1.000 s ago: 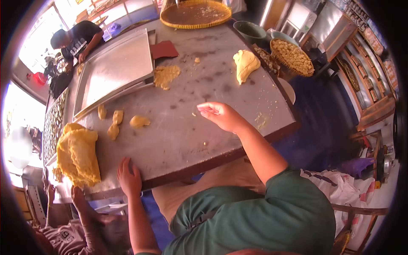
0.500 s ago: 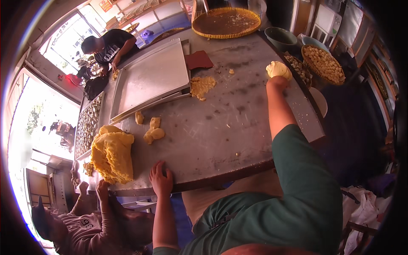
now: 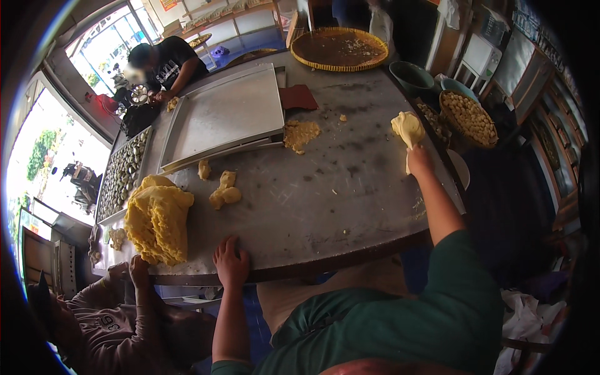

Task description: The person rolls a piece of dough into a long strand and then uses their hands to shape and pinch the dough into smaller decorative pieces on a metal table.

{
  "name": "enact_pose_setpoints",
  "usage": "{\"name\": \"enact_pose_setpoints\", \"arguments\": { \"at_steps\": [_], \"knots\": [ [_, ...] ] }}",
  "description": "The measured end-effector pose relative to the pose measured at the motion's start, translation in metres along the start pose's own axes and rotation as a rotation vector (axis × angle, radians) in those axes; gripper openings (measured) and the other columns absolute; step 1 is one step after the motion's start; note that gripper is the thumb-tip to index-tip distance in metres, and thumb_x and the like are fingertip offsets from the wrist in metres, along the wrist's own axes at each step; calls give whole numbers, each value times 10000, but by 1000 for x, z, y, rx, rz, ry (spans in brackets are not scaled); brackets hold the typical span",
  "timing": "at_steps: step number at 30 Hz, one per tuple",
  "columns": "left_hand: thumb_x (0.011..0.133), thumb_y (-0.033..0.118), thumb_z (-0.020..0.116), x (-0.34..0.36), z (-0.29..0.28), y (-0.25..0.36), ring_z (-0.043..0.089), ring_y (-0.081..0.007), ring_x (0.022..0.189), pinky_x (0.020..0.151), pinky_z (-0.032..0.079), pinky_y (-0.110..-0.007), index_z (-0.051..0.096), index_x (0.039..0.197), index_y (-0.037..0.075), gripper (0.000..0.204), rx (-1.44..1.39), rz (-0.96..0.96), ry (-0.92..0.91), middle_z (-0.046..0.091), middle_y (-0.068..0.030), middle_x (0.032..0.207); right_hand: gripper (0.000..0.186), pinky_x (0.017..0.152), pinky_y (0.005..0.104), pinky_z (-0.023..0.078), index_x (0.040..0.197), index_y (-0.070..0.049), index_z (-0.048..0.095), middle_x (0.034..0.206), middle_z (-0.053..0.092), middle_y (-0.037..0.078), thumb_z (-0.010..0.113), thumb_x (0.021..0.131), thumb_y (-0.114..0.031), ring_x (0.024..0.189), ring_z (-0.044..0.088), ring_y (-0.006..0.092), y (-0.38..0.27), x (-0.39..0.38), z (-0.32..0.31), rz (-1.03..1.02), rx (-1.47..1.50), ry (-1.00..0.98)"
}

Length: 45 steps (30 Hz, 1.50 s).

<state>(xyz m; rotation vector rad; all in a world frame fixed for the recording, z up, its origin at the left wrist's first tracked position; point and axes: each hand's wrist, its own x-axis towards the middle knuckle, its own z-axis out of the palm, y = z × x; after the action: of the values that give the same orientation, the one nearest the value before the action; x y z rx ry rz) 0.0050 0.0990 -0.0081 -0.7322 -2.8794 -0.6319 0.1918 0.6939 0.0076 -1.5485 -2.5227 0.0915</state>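
My right hand (image 3: 421, 160) is closed round the narrow end of a pale yellow piece of dough (image 3: 409, 127) at the table's right side. The dough stretches away from my fist and bulges into a rounded lump at its far end. My left hand (image 3: 231, 264) lies flat on the near edge of the metal table (image 3: 300, 206), fingers stretched out and holding nothing. To its left sits a large torn mass of yellow dough (image 3: 159, 222). Smaller dough pieces (image 3: 225, 190) lie beyond that hand, and a flattened scrap of dough (image 3: 300, 135) lies farther back.
A large metal tray (image 3: 222, 115) covers the table's far left, beside a dark red sheet (image 3: 298, 97). Farther back is a round woven tray (image 3: 340, 50). At right stand a green basin (image 3: 411, 76) and a basket of small pieces (image 3: 469, 117). Two co-workers are at the left side.
My right hand has drawn back toward me, and the dough in it now looks longer, with a narrow neck. My left hand still rests at the table edge. The view has shifted slightly.
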Motion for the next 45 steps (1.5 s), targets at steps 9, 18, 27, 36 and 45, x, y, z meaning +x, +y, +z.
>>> {"name": "enact_pose_setpoints", "arguments": {
  "at_steps": [9,18,27,36,45],
  "knots": [
    [857,213,611,11,12,8,496,-331,1344,1156,341,-470,622,1301,133,452,-23,45,2,578,-110,1399,354,887,473,585,1242,-66,721,1239,723,143,667,932,-228,1105,717,272,-13,82,24,557,-121,-279],
    [810,172,593,0,-2,2,490,-335,1350,1158,342,-477,639,1306,163,498,-2,-14,-25,568,-103,1418,333,873,428,580,1214,-14,690,1232,699,205,632,918,-157,1075,707,358,-19,2,9,55,-31,-308],
    [802,167,582,1,11,-10,502,-331,1341,1154,359,-474,641,1303,169,505,7,47,29,583,-102,1406,314,1010,455,481,1159,-32,651,1272,610,185,680,939,-254,1201,565,385,19,-165,6,-448,263,163],
    [822,180,569,-1,11,-12,539,-301,1307,1137,378,-445,664,1263,152,452,-46,27,54,624,-86,1360,523,1115,412,404,1410,-23,504,1448,539,193,645,1015,-335,1345,524,296,-45,-145,-96,-591,1066,-132],
    [861,191,544,1,10,-11,528,-300,1334,1145,377,-447,655,1286,163,441,2,16,78,612,-67,1399,594,1213,486,295,1455,-119,555,1556,478,134,660,981,-461,1474,400,308,-142,-225,-25,-1154,618,-133]
  ]
}}
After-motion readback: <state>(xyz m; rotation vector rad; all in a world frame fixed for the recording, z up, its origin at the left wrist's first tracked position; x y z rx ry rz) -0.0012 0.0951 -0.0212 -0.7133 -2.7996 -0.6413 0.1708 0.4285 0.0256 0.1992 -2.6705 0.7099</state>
